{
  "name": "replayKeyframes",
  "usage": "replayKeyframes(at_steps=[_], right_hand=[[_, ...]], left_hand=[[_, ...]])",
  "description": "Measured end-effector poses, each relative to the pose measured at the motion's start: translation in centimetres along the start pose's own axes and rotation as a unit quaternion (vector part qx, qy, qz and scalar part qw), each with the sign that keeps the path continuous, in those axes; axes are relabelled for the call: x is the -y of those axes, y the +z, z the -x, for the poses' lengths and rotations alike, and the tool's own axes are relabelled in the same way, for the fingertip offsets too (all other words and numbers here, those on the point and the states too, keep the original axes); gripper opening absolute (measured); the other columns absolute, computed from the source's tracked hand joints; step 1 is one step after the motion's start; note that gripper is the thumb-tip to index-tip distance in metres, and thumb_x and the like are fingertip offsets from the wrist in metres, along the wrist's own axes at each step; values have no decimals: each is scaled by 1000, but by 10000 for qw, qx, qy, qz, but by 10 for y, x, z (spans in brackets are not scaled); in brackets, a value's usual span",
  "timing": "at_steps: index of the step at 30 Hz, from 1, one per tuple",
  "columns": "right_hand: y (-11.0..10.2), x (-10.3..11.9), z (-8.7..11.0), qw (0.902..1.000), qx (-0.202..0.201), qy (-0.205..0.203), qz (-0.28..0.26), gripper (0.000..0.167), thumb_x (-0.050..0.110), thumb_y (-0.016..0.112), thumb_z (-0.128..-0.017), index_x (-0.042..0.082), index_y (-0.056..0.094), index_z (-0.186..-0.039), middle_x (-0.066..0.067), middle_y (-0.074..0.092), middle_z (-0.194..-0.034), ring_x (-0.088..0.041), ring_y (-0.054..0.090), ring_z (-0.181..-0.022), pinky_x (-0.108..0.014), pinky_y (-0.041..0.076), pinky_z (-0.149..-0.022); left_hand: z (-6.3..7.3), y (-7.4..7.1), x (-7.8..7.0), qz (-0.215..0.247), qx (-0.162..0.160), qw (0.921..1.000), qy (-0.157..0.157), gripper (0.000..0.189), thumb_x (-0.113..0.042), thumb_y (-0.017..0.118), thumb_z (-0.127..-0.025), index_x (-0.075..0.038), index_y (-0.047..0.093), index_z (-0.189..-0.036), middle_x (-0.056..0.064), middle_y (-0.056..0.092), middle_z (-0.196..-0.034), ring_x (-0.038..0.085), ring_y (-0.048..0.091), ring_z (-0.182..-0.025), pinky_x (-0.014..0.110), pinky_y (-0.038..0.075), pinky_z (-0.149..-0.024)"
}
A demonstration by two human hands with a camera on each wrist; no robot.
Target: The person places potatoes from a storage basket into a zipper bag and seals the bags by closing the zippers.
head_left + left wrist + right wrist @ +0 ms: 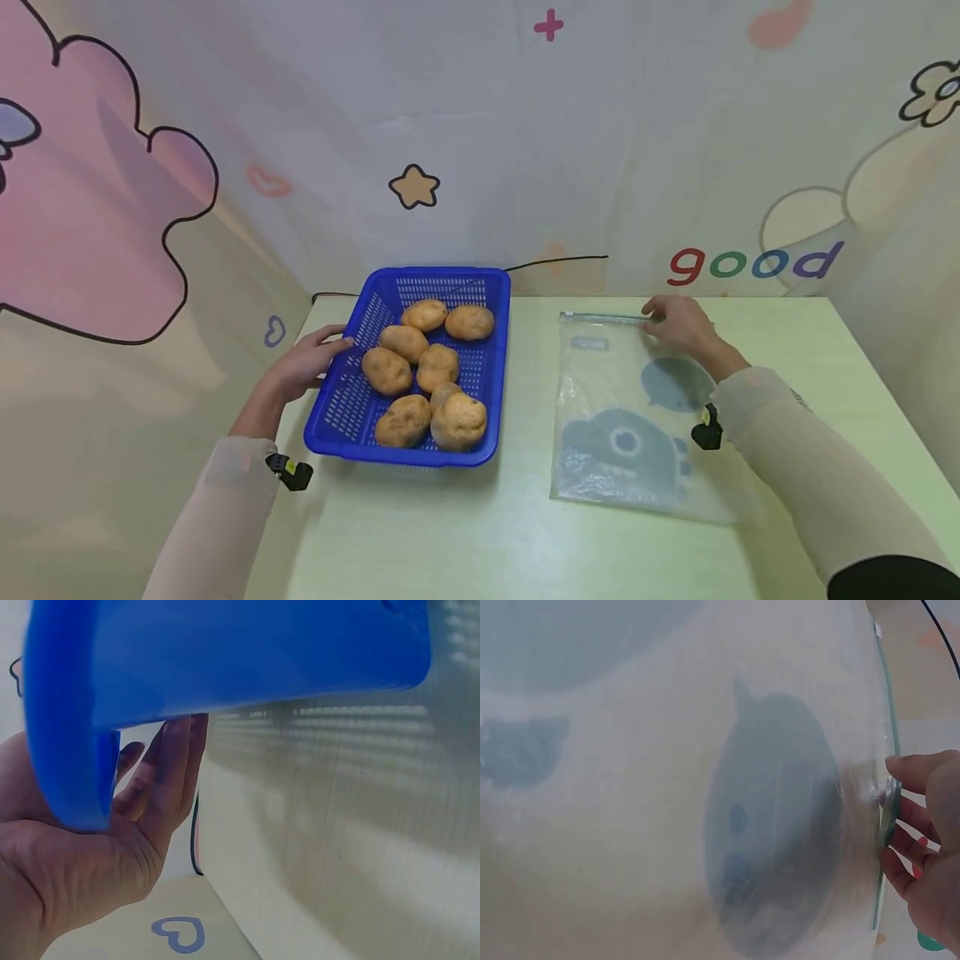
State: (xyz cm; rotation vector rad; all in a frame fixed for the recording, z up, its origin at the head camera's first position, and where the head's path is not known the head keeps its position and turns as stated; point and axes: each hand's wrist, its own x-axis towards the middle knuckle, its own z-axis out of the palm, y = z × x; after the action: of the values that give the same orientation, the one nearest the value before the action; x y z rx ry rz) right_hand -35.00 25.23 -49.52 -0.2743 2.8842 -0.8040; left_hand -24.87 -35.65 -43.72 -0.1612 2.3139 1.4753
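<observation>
The hands are both occupied: the left hand (303, 362) grips the rim of a blue basket (501, 367), thumb to one side and fingers reaching to the other, while the right hand (684, 323) pinches the zip edge of a clear bag (600, 383) between thumb and curled fingers.

On a clock laid over the head view, a pink shape (90, 192) on the printed backdrop (480, 108) sits toward 10 o'clock, with a tan star (414, 187) at 11.

The basket lies at 8 o'clock, near the centre, with the left hand at its own 9. Inside are eight potatoes (386, 372): one by the 9 o'clock wall, two at its 12 and 2, two overlapping at 5, one at 6, and the others around the middle. Whether its underside touches the bench (405, 533) I cannot tell.

Well apart from the basket, the bag lies flat on the bench at 4 o'clock, the right hand at its own 12. Its zip slider (567, 316) is at its 10 to 11, a blue-grey creature print (626, 450) toward 7, and a speech-bubble print (677, 383) at 2.

Farther right, the word "good" (753, 263) crosses the backdrop near 3 o'clock.
</observation>
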Motion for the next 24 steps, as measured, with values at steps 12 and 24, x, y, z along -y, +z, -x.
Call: replayKeyframes(at_steps=[12, 24], right_hand=[[-7, -4, 3, 9996, -136, -227, -94, 24, 4, 62, -101, -4, 74, -120, -26, 71, -117, -42, 60, -105, -61, 51, -101], [-39, 20, 14, 9953, -284, -921, -111, 17, 4, 68, -99, -4, 74, -112, -22, 73, -110, -39, 66, -101, -58, 56, -94]], left_hand=[[-1, 3, -4, -66, -47, 9999, -63, 62, -36, 45, -115, -11, 24, -168, 30, 55, -148, 32, 72, -112, 50, 62, -90], [-1, 2, 0, -103, -55, 9999, -61, 63, -36, 44, -115, -11, 22, -169, 30, 54, -149, 32, 71, -114, 50, 62, -90]])
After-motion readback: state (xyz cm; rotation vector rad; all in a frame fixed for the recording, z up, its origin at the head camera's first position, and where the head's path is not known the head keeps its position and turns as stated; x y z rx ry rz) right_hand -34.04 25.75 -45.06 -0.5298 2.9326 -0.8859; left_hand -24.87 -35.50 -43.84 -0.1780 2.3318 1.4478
